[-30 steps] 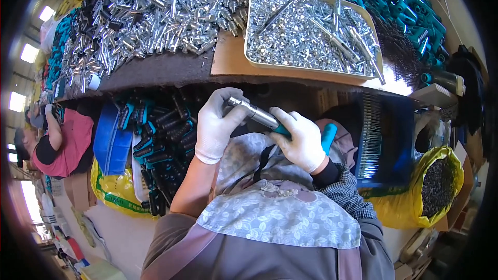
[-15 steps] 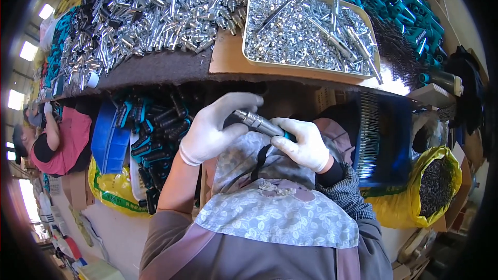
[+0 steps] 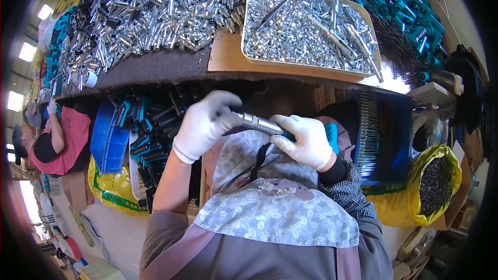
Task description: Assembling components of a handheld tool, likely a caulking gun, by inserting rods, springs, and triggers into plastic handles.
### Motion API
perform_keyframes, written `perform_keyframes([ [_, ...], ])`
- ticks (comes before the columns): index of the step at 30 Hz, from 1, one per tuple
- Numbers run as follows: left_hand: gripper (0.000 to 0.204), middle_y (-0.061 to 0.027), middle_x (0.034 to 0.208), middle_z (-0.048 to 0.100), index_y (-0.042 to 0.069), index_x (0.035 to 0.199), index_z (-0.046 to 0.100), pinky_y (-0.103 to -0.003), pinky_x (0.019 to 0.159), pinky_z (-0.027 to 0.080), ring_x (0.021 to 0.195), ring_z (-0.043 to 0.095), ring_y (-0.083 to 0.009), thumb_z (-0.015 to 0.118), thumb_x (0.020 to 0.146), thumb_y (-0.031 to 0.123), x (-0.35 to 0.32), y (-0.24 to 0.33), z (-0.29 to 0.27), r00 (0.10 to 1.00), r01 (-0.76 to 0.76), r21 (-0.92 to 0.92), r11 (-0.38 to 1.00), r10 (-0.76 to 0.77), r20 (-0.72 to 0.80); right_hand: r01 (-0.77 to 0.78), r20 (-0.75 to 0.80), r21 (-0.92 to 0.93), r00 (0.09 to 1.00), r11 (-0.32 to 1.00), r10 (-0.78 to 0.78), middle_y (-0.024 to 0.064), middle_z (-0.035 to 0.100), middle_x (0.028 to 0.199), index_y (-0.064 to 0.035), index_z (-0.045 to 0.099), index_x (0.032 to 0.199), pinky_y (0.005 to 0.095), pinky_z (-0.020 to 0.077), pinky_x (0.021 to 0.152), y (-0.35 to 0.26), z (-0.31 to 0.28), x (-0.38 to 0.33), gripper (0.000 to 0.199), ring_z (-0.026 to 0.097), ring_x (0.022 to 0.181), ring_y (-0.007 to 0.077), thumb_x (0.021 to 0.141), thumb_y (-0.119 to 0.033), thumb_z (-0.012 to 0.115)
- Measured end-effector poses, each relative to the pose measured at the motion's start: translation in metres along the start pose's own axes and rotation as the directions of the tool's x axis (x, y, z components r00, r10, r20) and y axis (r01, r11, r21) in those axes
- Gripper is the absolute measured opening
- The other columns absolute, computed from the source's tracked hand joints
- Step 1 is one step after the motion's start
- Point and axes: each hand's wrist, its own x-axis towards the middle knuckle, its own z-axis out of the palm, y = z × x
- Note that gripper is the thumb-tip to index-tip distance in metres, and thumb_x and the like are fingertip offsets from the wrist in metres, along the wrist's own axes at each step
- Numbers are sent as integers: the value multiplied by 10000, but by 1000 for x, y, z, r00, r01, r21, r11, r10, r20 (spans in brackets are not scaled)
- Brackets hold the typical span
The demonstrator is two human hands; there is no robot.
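In front of my apron I hold a silver metal tube (image 3: 258,124) with a teal grip, slanting down to the right. My right hand (image 3: 304,141), in a white glove, is closed round its teal end; some teal shows behind the wrist. My left hand (image 3: 202,127), also in a white glove, is at the tube's left end. Its thumb and fingers are curled onto that end, hiding the tip, and the upper fingers are slightly blurred.
A shallow tray (image 3: 311,68) of small metal parts sits on the bench ahead. Loose silver parts (image 3: 155,15) heap to its left, teal sleeves (image 3: 402,8) to its right. A blue bin (image 3: 389,140) and a yellow sack (image 3: 451,197) stand right; a co-worker (image 3: 62,140) is left.
My left hand has drawn slightly left, and its spread fingers have curled in on the tube's end. The tube lies a little flatter, and teal now shows behind my right wrist.
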Motion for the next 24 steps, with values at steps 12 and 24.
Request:
perform_keyframes([
  [12, 206, -156, 1036, 695, 16, 1022, 717, -339, 818, 545, 851, 677, -297, 680, 824, 60, -6, -2, 13, 957, -290, 197, 936, 282, 69, 81, -6, -14, 997, 997, -82, 137, 672, 809, -111, 695, 1125, 411, 536, 653, 6, 3, 0, 377, 681, 724, 331, 867, -386, 716],
  [24, 212, -149, 1093, 670, 46, 978, 713, -384, 898, 521, 1093, 632, -361, 690, 773, 91, 3, -6, 16, 638, -765, 277, 582, 745, 194, 29, 5, 28, 1000, 999, -29, 138, 686, 839, -107, 700, 1141, 411, 542, 682, 8, 0, -4, 398, 689, 760, 335, 850, -376, 735],
])
